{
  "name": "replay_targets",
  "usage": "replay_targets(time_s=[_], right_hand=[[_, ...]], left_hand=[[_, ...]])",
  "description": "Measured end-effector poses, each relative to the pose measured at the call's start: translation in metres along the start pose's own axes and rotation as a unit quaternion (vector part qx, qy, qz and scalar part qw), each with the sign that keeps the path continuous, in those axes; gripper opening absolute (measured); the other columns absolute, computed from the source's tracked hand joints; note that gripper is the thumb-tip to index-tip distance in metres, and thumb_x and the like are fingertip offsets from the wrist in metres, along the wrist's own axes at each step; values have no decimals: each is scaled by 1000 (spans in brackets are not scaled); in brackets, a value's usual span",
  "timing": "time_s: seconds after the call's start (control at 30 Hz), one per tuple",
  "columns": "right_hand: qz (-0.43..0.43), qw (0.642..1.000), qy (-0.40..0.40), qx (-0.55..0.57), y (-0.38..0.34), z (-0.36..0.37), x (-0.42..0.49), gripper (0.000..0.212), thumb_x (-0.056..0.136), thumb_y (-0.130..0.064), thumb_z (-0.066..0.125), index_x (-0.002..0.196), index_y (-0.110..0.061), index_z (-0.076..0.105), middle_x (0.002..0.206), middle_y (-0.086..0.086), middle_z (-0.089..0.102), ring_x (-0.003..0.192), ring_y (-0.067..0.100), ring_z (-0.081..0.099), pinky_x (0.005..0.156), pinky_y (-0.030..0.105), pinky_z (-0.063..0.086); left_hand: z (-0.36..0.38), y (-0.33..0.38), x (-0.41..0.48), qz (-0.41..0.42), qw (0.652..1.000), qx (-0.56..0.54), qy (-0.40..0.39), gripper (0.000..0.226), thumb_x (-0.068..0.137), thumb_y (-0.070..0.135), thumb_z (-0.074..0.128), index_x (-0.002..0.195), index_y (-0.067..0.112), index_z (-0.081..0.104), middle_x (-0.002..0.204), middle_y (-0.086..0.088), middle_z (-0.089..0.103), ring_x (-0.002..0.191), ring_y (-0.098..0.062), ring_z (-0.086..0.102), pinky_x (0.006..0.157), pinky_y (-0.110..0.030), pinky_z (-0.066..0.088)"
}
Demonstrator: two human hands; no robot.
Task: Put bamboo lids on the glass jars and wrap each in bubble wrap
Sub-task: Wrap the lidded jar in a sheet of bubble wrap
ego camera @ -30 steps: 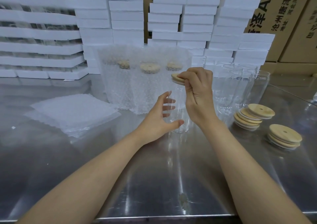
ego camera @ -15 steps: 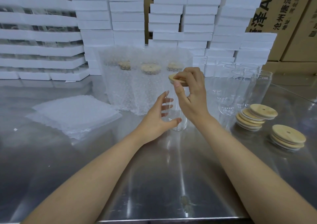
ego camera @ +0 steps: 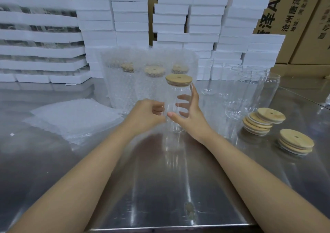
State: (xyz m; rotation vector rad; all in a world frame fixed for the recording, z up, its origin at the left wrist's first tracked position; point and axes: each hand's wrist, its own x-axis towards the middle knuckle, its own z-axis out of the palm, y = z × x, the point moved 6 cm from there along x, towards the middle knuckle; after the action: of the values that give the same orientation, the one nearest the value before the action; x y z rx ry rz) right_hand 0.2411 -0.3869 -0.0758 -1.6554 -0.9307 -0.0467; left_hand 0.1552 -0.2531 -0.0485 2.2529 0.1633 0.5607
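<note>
The glass jar (ego camera: pixel 176 94) stood upright mid-tabletop (ego camera: pixel 160 179), its bamboo lid (ego camera: pixel 179 80) seated on top. The right hand (ego camera: pixel 192 118) cupped it, fingers spread straight behind, thumb in front. The left hand (ego camera: pixel 144 114), blurred and curled at its left side; grip impossible to tell. Wrapped jars (ego camera: pixel 153 84) stood behind, spare lids (ego camera: pixel 262 122) to the right.

Cardboard box (ego camera: pixel 292 18) at back rt: big "泽AH", smaller "沧州唐泽通" and "地址"; rest unreadable.
</note>
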Motion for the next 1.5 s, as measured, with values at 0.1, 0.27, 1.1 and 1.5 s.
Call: replay_targets(time_s=[0.1, 0.27, 1.1, 1.5], right_hand=[[-3, 1000, -3, 1, -1, 0, 0, 109, 73, -47, 76, 146, -49, -5, 129, -11, 42, 115, 2, 53, 92, 19, 45], [-1, 1000, -8, -8, -2, 1, 0, 108, 75, -48, 76, 145, -51, -6, 129, -13, 41, 114, -3, 52, 92, 19, 45], [-20, 999, 31, -39, -4, -3, 1, 111, 74, -46, 78, 148, -45, -6, 118, -16, 46, 106, -7, 53, 93, 19, 44], [-90, 962, 236, 102, -45, -38, -8, 110, 72, -34, 77, 143, -43, -7, 134, 13, 38, 94, 22, 68, 82, 39, 58]], left_hand=[[-47, 12, -7, -14, 968, 154, 198, 25, 76, 19, 48, 76, 20, 72, 74, 1, 71, 79, -26, 66, 70, -34, 52], [-91, -17, -12, -182, 884, 361, 237, 22, 86, 16, 53, 101, 4, 64, 109, -20, 60, 104, -40, 55, 76, -39, 41], [-45, -17, -14, -182, 983, 10, -24, 33, 95, 28, 57, 67, 9, 56, 44, 4, 60, 42, -9, 59, 45, -19, 40], [-9, -26, -18, -185, 982, -3, -47, 18, 78, 9, 67, 93, 17, 60, 65, -1, 69, 56, -11, 65, 64, -24, 53]])
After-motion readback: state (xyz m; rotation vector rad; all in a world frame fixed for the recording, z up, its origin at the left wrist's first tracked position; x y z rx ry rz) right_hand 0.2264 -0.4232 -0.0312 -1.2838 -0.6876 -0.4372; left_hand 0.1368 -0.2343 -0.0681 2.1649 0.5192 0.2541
